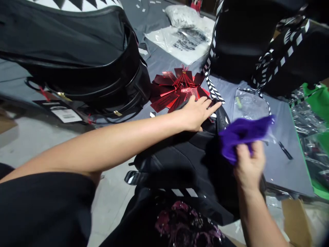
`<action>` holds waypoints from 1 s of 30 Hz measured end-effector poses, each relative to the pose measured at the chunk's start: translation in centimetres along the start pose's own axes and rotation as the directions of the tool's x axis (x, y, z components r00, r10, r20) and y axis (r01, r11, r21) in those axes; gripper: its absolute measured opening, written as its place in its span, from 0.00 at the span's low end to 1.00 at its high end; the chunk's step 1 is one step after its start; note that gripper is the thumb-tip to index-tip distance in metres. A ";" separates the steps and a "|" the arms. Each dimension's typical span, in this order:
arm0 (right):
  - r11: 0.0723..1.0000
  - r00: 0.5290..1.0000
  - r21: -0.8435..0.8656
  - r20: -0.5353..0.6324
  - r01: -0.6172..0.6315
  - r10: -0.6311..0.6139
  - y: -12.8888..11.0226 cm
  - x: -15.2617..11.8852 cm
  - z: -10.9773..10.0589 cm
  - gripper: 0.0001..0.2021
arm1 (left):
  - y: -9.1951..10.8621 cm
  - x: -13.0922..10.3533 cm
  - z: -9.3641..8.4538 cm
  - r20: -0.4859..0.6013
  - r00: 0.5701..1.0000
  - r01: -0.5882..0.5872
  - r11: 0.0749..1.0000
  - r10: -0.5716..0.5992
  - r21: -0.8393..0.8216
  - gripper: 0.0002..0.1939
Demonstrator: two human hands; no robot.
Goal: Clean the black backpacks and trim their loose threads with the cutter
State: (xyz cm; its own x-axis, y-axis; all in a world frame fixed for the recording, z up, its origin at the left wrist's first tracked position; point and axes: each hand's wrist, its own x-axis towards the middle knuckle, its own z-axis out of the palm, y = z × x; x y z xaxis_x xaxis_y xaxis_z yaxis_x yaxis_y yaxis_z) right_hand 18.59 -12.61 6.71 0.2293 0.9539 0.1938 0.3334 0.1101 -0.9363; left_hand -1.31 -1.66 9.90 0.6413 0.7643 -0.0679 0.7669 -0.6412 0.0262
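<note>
A black backpack [180,157] with black-and-white striped trim lies at the table's near edge, against my body. My left hand [196,113] rests on its far end, fingers spread and stretched out. In my right hand [249,164] a purple cloth [241,133] is pinched, held above the right side of the backpack and blurred by motion. Just beyond my left fingers lies a fanned bunch of red and dark tags [180,87] tied with red strings.
Another black bag [102,79] with a hanging label stands at left. Black bags [239,41] with checked straps stand at back right. Plastic packaging [185,37] lies behind the tags. A black pen-like object [285,150] and a green-edged bin [317,103] of wrapped items are at right.
</note>
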 end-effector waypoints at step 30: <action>0.968 0.921 -0.175 0.376 0.178 -0.101 3.5 0.0 2.5 0.08 | 0.2 1.1 3.4 -0.074 0.997 0.036 0.992 -0.027 0.123 0.50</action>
State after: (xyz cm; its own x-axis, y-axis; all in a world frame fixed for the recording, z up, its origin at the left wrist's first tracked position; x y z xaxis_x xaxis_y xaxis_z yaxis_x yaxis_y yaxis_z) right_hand 17.50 -11.58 2.70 -0.1662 0.9725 0.1629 0.5240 0.2270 -0.8209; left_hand -0.54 -1.16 6.41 0.6204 0.7842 0.0055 0.7807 -0.6170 -0.0990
